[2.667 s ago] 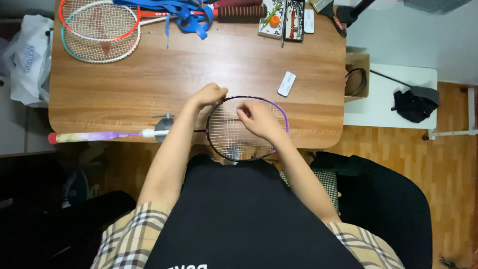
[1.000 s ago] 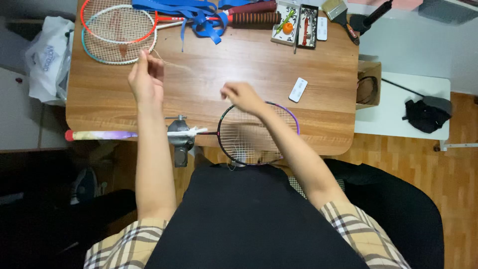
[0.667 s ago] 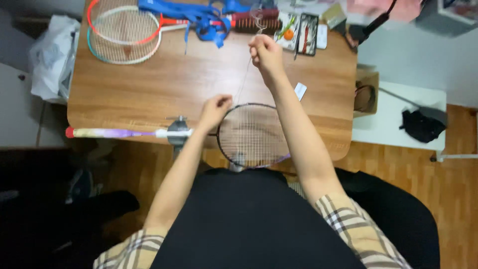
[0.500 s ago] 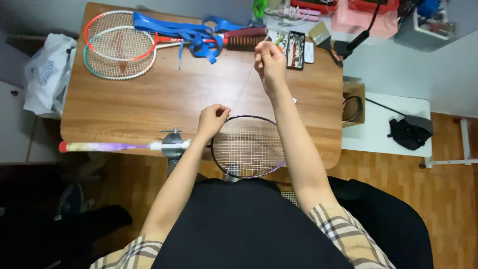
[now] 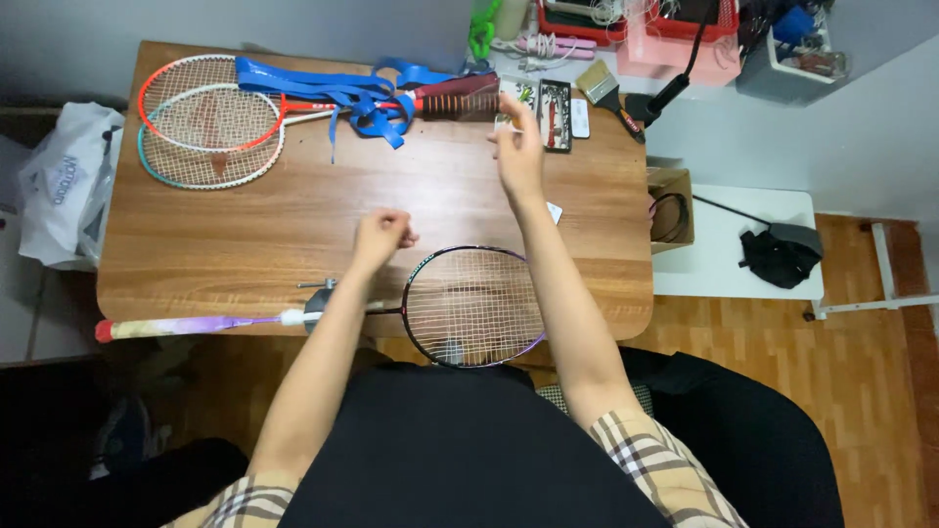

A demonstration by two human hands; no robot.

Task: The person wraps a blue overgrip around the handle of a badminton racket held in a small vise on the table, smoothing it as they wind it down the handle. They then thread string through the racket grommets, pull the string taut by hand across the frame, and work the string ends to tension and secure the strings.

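A dark badminton racket [image 5: 474, 305] lies on the wooden table [image 5: 245, 244], its head over the near edge in front of me. Its purple and white handle [image 5: 176, 326] points left, and a small metal clamp [image 5: 318, 296] sits at the shaft. My left hand [image 5: 381, 235] is curled into a fist just beyond the head's upper left rim. My right hand [image 5: 516, 147] is raised over the far side of the table with fingers pinched on a thin string, barely visible, that leads back toward the racket.
Two rackets [image 5: 210, 117] with red and teal frames lie at the far left, tangled with blue grip tape [image 5: 342, 93]. Small tools and a brush [image 5: 602, 83] sit at the back. A white bag [image 5: 64, 186] hangs left; a cardboard box [image 5: 670, 210] and a white side table [image 5: 743, 244] stand right.
My right hand stays high at the far edge, holding the string out. My left hand has drawn slightly off the racket rim toward the left. The view has shifted a little.
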